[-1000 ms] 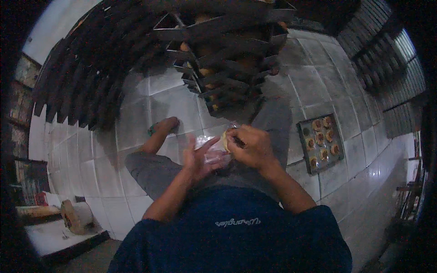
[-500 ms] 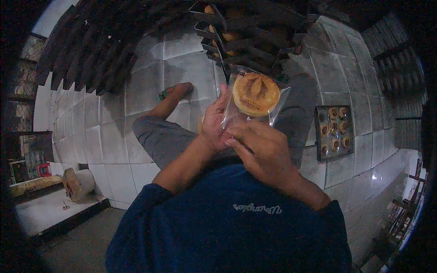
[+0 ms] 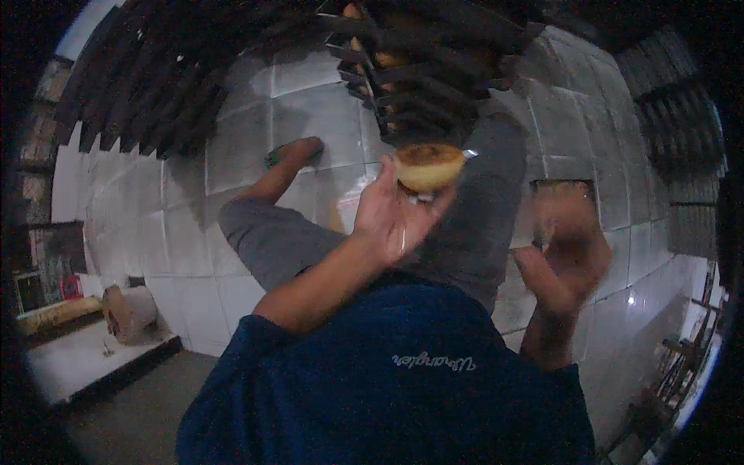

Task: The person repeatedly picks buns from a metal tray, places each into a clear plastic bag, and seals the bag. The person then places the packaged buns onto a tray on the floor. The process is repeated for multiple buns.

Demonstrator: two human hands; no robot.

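Note:
My left hand (image 3: 395, 221) holds a round golden bun (image 3: 430, 167) with a browned top, its fingers beneath and behind it. The bun is tilted, so its pale side faces me. A glint beside it looks like clear plastic wrapping, though the wrapping is hard to make out. Off to the right, my right hand (image 3: 566, 248) is over a dark tray (image 3: 541, 187) on the floor. That hand is blurred; its thumb stands apart from its fingers and nothing shows in it. It hides most of the tray.
A stack of dark metal trays (image 3: 418, 85) with bread inside stands just ahead. More dark stacked trays (image 3: 147, 85) fill the far left. My bent leg (image 3: 283, 240) rests on the tiled floor (image 3: 318, 108). A large roll (image 3: 130, 314) lies on a white ledge at the left.
My right hand has let go of the wrapped bun and moved right, over the floor tray. The bun has tipped from face-on to side-on in my left hand.

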